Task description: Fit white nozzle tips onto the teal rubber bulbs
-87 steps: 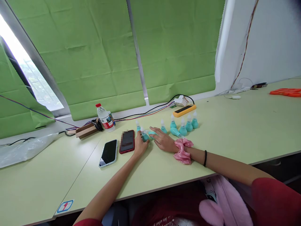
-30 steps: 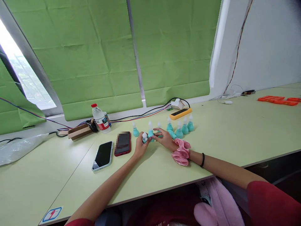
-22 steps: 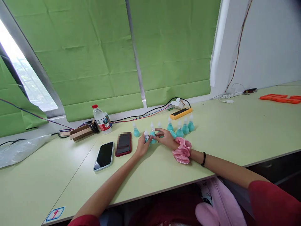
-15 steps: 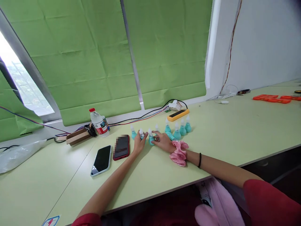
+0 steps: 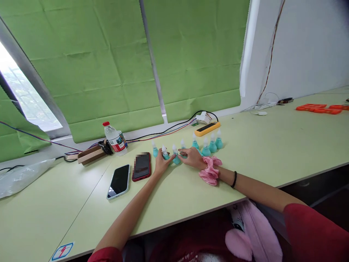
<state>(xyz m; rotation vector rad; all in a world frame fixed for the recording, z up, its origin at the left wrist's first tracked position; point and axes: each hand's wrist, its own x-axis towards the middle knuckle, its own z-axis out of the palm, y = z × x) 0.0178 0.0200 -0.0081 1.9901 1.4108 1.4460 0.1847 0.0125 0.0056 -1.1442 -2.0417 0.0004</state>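
Seven or so small teal dropper bottles stand in a loose row on the pale green worktop (image 5: 272,153), seen from my head camera. My left hand (image 5: 160,165) rests on the worktop with its fingers (image 5: 171,158) spread loosely around the bottle with the white cap (image 5: 165,153), touching its base; I cannot tell whether they truly grip it. My right hand (image 5: 192,159), a pink scrunchie (image 5: 209,171) on its wrist, lies just beside it, fingers stretched out and touching the next bottle (image 5: 175,155), not closed around it. Another bottle (image 5: 155,150) stands left of my left hand, and three more (image 5: 212,142) cluster beyond my right wrist.

Just left of my left hand lies a red phone (image 5: 141,166), with a pale blue phone (image 5: 119,176) beside it. Farther back stand a water bottle (image 5: 113,138) and a cardboard box (image 5: 89,154). A yellow power strip (image 5: 208,128) sits behind the bottles, near the green blinds (image 5: 109,72). Orange pieces (image 5: 321,108) lie far right.
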